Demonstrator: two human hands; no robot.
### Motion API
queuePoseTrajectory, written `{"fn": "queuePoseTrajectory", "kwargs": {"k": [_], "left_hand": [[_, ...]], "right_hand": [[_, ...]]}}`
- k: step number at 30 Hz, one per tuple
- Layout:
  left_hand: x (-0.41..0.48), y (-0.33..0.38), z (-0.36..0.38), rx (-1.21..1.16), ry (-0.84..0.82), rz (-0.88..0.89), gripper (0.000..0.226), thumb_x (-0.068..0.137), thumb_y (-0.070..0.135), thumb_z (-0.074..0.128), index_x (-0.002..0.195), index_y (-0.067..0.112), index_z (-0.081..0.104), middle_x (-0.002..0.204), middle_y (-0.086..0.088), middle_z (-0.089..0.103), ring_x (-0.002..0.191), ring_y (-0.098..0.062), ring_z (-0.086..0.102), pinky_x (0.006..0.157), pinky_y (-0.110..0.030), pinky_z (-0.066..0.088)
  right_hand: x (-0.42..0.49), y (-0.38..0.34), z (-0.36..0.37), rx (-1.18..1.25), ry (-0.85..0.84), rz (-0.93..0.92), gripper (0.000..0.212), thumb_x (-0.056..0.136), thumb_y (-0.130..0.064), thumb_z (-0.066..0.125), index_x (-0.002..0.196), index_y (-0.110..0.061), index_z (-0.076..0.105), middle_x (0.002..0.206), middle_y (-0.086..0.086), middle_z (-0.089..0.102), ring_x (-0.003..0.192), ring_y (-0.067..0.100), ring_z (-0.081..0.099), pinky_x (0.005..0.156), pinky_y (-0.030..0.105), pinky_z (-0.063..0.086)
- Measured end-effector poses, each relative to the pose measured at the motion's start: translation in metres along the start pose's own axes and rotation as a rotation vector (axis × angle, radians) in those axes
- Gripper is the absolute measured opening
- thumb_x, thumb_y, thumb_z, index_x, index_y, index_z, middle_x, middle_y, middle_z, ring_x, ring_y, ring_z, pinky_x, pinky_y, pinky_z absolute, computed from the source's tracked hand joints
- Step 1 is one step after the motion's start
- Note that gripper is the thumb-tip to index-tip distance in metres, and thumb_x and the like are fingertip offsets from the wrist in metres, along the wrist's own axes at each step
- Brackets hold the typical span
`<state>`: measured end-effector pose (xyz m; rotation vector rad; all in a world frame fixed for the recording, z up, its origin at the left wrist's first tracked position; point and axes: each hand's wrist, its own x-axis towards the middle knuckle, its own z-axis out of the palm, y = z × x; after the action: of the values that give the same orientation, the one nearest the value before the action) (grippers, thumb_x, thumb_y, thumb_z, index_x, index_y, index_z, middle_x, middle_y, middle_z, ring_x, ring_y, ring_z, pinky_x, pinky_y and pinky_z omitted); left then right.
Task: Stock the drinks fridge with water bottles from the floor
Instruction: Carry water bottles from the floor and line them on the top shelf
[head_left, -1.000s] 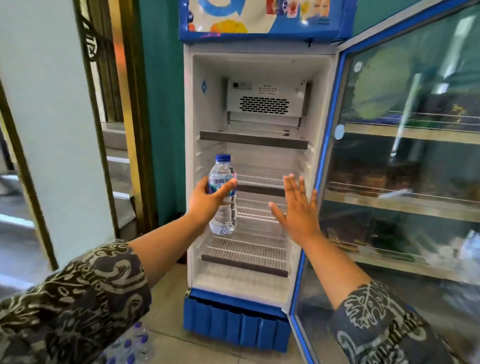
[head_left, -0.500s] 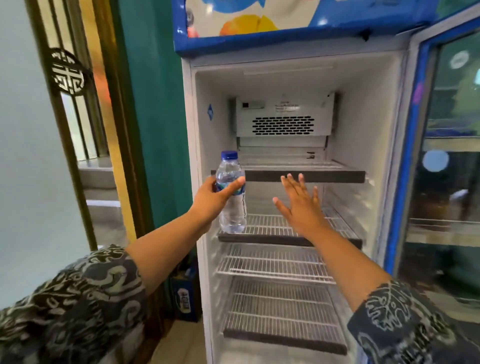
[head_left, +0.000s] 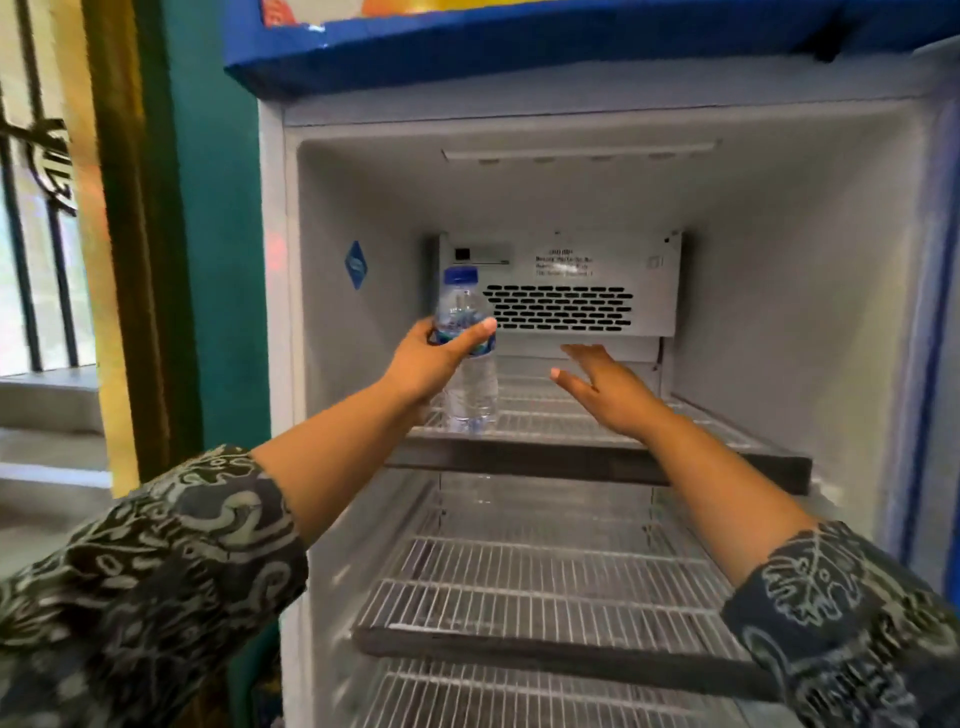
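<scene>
At centre left of the frame, at the top shelf front, one small water bottle was upright, left hand curled round its label, right hand spread, empty; probably light, thin-walled, squashy, best gripped mid-body.

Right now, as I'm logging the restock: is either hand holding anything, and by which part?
The left hand holds the water bottle around its labelled middle; the right hand is open, holding nothing.
</scene>
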<state>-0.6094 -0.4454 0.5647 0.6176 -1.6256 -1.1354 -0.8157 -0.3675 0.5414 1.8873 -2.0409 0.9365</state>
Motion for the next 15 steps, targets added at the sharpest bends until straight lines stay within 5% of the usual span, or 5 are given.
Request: {"fn": "queuePoseTrajectory", "kwargs": {"k": [8, 15], "left_hand": [[0.065, -0.041, 0.059, 0.098, -0.084, -0.146, 0.063, 0.079, 0.045, 0.069, 0.130, 0.018, 0.043, 0.126, -0.008, 0.055, 0.113, -0.026, 0.054, 0.086, -0.037, 0.042], [0.081, -0.052, 0.067, 0.157, -0.234, -0.166, 0.064, 0.081, 0.048, 0.065, 0.133, 0.020, 0.041, 0.129, -0.006, 0.053, 0.114, -0.024, 0.054, 0.087, -0.039, 0.042]], "right_hand": [[0.039, 0.051, 0.013, -0.166, -0.334, 0.217, 0.067, 0.095, -0.054, 0.034, 0.148, -0.014, 0.025, 0.155, 0.010, 0.024, 0.142, 0.028, 0.025, 0.114, 0.039, 0.022], [0.046, 0.054, 0.004, 0.050, -0.189, 0.278, 0.044, 0.102, -0.028, 0.034, 0.143, -0.014, 0.036, 0.152, 0.005, 0.033, 0.137, 0.025, 0.034, 0.109, 0.031, 0.028]]}}
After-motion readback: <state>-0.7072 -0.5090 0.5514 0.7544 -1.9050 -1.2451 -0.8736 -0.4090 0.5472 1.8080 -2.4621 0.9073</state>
